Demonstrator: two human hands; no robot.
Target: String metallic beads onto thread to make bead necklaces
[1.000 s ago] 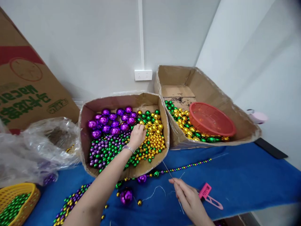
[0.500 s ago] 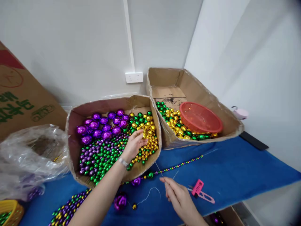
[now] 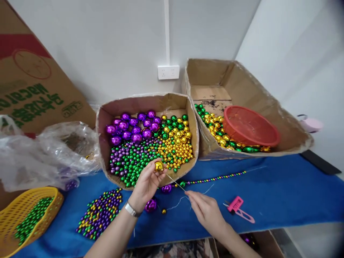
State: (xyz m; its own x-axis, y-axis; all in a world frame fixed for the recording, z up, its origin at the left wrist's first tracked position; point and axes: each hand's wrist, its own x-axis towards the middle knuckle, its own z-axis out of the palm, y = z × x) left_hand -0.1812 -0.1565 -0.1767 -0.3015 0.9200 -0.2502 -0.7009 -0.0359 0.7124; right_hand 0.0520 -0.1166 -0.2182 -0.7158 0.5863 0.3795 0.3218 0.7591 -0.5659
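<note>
Gold bead [image 3: 158, 166], round, glossy, pinched in left hand [image 3: 146, 183]. Thin, straight needle [image 3: 175, 182] clamped in right hand [image 3: 206, 208]; long axis slants up-left from grip, toward bead.

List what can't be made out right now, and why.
Head view: any hole in the shiny gold round bead, too small, partly covered by the left hand.
Head view: near end of the thin straight wire, hidden by the right hand.
Head view: left side of the yellow perforated plastic basket, cut off by the picture edge.
Head view: what lies under the red round plastic bowl, hidden by the bowl.
</note>
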